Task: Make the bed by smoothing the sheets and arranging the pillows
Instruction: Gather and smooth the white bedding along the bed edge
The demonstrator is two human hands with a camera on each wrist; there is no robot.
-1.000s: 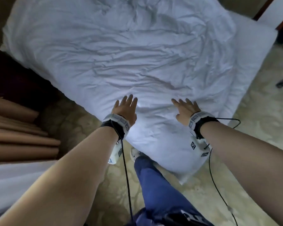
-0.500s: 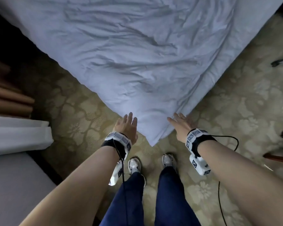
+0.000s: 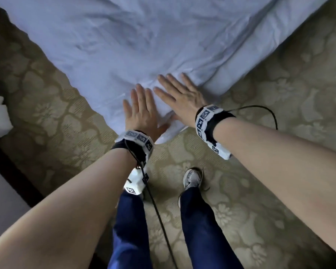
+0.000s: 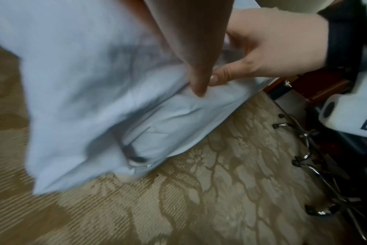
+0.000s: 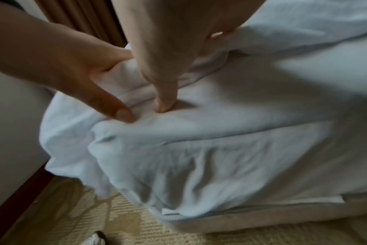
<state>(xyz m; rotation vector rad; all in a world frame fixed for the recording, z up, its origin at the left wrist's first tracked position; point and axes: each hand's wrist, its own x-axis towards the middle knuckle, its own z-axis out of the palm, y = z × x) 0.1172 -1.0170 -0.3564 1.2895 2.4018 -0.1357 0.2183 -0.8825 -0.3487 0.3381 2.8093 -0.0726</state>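
White cotton covers nearly everything above the bed corner [image 3: 164, 139]: the duvet [image 3: 134, 35] spreads wide and creased across the mattress, its near tip draping over that corner and down toward the patterned carpet [image 3: 279, 94]. To the right of the corner a bare strip of fitted sheet [image 3: 270, 49] shows along the mattress edge, where the duvet stops short of it. No pillows are in view, so arranging them appears to be undone.

Below the corner stands the person, blue trousers and a pale sneaker [image 3: 191, 178] on the carpet, squarely facing the tip, which probably lets both arms bear on it evenly.

Right on the corner lie both hands. The left hand [image 3: 142, 111] rests flat on the duvet, its grip spread, fingers straight and pointing up the bed. The right hand [image 3: 179, 96] lies just beside it, also spread and palm down, fingers straight on the cloth. From the wrist views, each thumb [image 5: 163, 102] presses into the fabric at the fold without pinching it. Flat palms suit the job: they seem to be pressing the loose tip down against the mattress so the creases can be pushed out rather than gathered.
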